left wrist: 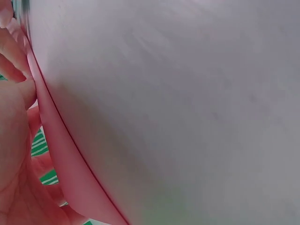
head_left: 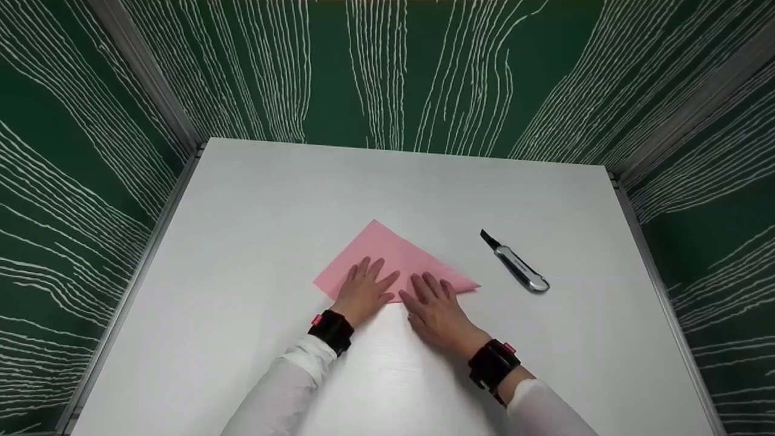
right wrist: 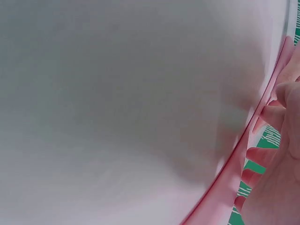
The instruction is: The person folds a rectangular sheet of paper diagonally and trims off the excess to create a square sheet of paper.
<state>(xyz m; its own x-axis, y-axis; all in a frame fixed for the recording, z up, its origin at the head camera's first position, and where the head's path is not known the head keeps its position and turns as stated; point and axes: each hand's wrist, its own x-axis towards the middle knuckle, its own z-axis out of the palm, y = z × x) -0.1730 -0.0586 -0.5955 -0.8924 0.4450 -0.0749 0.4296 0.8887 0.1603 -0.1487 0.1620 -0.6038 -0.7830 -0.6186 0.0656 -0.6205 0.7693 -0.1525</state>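
Observation:
A folded sheet of pink paper (head_left: 378,248) lies on the white table, one corner pointing away and its near edge toward the person. The left hand (head_left: 361,292) rests on its left part with fingers spread. On the right part, the right hand (head_left: 437,313) presses with its fingers fairly straight. In the left wrist view, the paper's folded edge (left wrist: 70,154) runs beside the left hand (left wrist: 18,154). The right wrist view shows the paper (right wrist: 225,187) under the fingers of the right hand (right wrist: 276,178). Neither hand grips anything.
A utility knife (head_left: 517,266) with a grey and black handle lies to the right of the paper, its black blade end pointing away. The white table (head_left: 272,194) is bordered by green walls (head_left: 330,72) with white wavy lines.

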